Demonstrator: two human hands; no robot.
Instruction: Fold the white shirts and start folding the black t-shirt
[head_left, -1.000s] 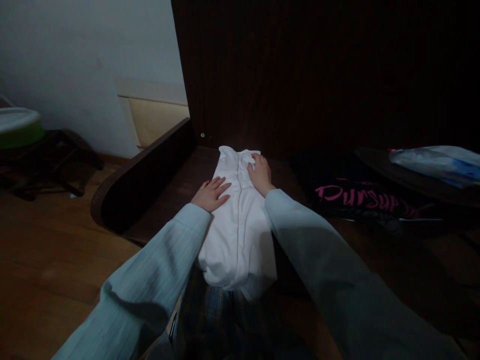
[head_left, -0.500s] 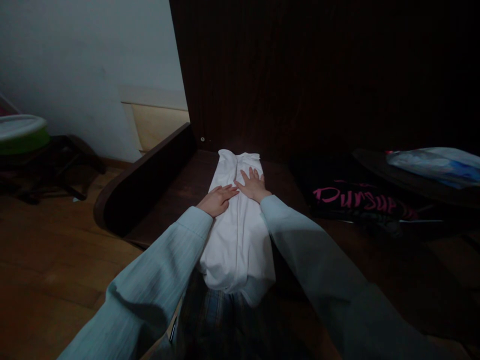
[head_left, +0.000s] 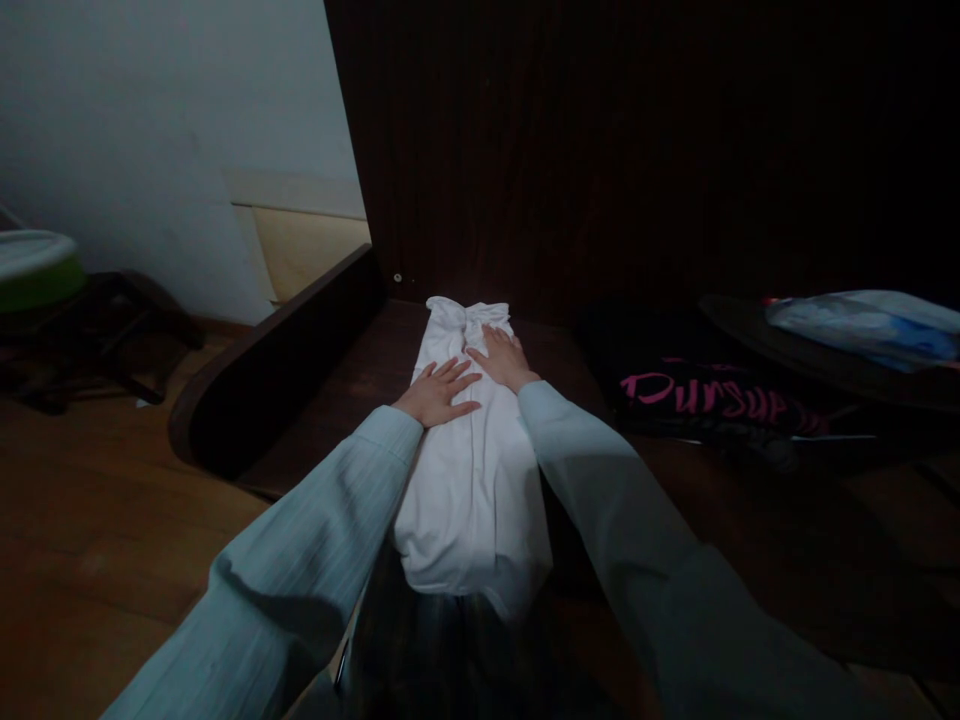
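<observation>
A long, narrow folded white garment [head_left: 469,480] lies lengthwise on a dark wooden surface [head_left: 360,370], its near end hanging toward me. My left hand [head_left: 439,392] rests flat on the garment's left half, fingers spread. My right hand [head_left: 502,357] lies flat a little farther along, near the far end, fingers stretched out. Both arms wear pale grey-blue sleeves. Neither hand holds anything.
A dark curved wooden side rail [head_left: 262,370] borders the surface on the left, a tall dark panel [head_left: 600,150] stands behind. A black garment with pink lettering [head_left: 712,400] lies to the right, a plastic bag [head_left: 862,325] beyond it. A green-and-white basin [head_left: 34,265] sits far left above a wooden floor [head_left: 90,520].
My right hand went from curled at the garment's far end to flat, slid back toward the middle, then forward a little. My left hand stayed flat on the left side.
</observation>
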